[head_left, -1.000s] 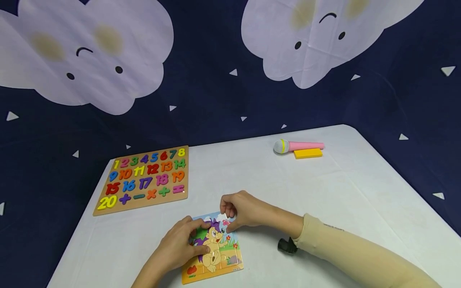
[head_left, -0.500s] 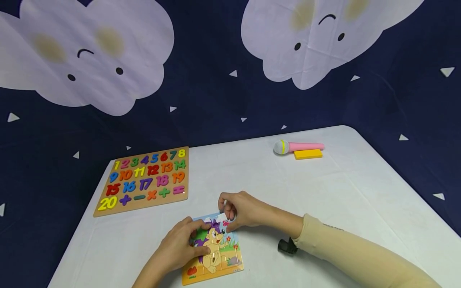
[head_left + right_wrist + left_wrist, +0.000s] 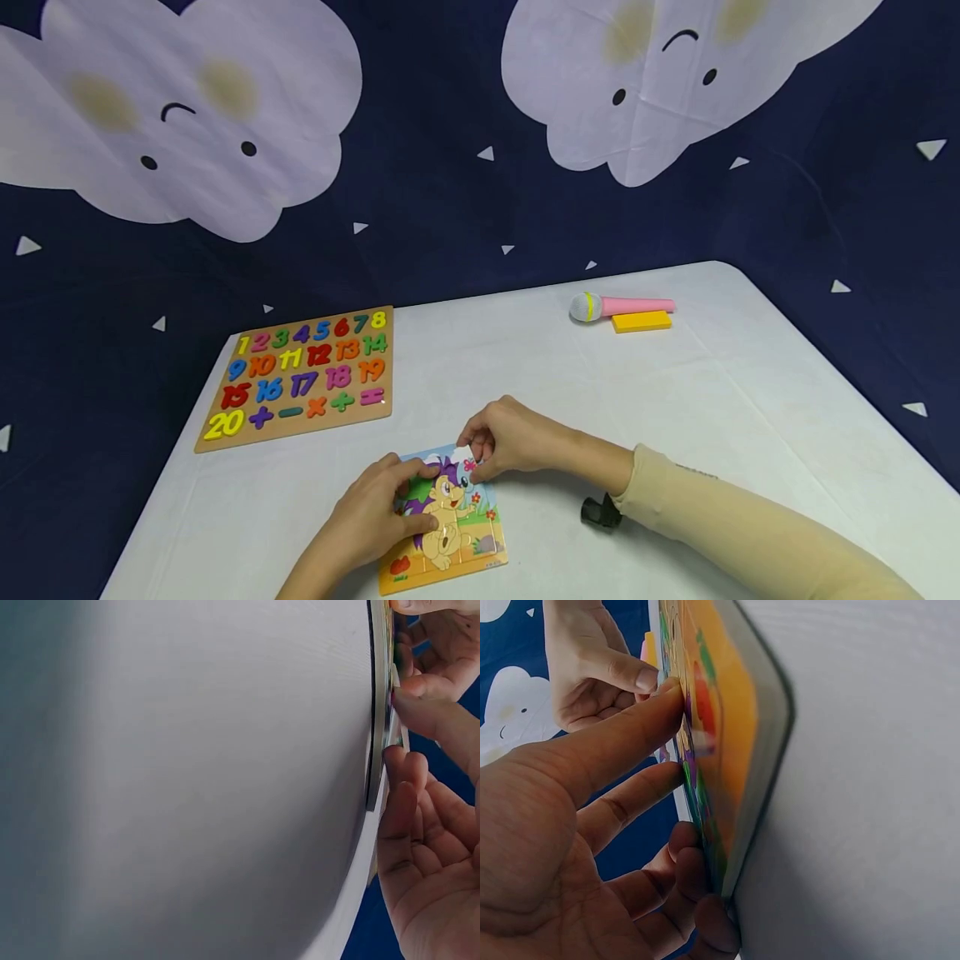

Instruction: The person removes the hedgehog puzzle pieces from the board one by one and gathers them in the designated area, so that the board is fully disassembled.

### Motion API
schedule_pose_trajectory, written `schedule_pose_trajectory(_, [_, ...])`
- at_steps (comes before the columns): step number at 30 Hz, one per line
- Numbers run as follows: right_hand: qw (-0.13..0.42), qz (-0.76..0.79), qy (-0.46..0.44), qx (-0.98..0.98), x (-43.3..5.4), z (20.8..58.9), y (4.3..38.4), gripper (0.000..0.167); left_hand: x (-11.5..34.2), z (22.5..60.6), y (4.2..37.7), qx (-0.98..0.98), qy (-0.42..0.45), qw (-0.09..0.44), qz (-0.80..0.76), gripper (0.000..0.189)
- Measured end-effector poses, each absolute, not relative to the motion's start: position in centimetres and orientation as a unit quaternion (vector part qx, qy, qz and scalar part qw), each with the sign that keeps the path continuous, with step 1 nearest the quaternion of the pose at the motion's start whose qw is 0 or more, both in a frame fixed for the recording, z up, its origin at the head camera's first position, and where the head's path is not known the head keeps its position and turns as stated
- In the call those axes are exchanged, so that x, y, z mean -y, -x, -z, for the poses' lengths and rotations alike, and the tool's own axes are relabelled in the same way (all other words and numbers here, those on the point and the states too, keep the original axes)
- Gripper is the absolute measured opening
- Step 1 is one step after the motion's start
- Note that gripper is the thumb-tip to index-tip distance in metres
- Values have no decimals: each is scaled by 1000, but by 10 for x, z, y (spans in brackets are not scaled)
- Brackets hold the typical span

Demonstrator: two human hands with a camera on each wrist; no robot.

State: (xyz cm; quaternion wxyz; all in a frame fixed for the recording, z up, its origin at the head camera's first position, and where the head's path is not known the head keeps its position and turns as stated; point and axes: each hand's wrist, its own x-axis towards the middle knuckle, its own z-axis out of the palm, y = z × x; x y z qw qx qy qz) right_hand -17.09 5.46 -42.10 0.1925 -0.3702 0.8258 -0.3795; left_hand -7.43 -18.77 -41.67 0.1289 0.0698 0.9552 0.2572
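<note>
A small picture puzzle (image 3: 483, 546) showing a purple-haired hedgehog lies on the white table near the front. My left hand (image 3: 371, 512) rests on its left side, thumb and index finger pressing the picture. In the left wrist view, the other fingers (image 3: 686, 870) of that hand sit along the board's edge. At the top right corner, my right hand (image 3: 517, 437) pinches a corner puzzle piece (image 3: 470, 465) with a pink flower, thumb on the near side and curled fingers at the top edge. The fingers partly cover this piece.
A wooden number board (image 3: 292, 423) with colourful numerals lies at the back left. Toward the back right are a pink toy microphone (image 3: 637, 305) and a yellow block (image 3: 641, 322). A small black object (image 3: 600, 512) sits by the right wrist. A dark cloud-print cloth (image 3: 427, 125) hangs behind.
The corner piece under my right hand looks flatter against the board, its raised pale edge less visible. The right fingers have come down slightly. My left hand stays in place.
</note>
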Motion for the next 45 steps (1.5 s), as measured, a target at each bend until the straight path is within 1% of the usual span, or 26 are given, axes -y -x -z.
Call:
schedule_pose_trajectory(6, [188, 380, 369, -827, -65, 418, 173, 34, 184, 415, 69, -960, -63, 123, -242, 56])
schedule_pose_trajectory(8, [185, 381, 370, -827, -71, 418, 174, 34, 184, 414, 66, -962, -74, 116, -235, 63])
schedule_pose_trajectory(10, [182, 383, 370, -827, -77, 418, 176, 34, 186, 413, 62, -963, -89, 117, -228, 74])
schedule_pose_trajectory(13, [177, 385, 365, -829, -89, 419, 180, 33, 188, 411, 57, -957, -101, 149, -229, 91])
schedule_pose_trajectory(15, [176, 386, 359, -831, -97, 419, 182, 34, 189, 411, 56, -952, -97, 175, -233, 97])
schedule_pose_trajectory(17, [175, 386, 354, -834, -107, 419, 184, 35, 189, 411, 56, -947, -92, 197, -238, 98])
schedule_pose_trajectory(23, [164, 380, 346, -842, -135, 420, 191, 34, 194, 414, 55, -940, -109, 219, -237, 103])
schedule_pose_trajectory(32, [137, 365, 339, -856, -182, 421, 201, 32, 200, 416, 53, -940, -113, 217, -239, 103])
schedule_pose_trajectory(37, [130, 364, 323, -864, -209, 423, 205, 33, 200, 415, 52, -939, -106, 226, -236, 102])
schedule_pose_trajectory(45, [98, 345, 299, -884, -252, 423, 209, 35, 200, 417, 52, -937, -96, 231, -242, 99])
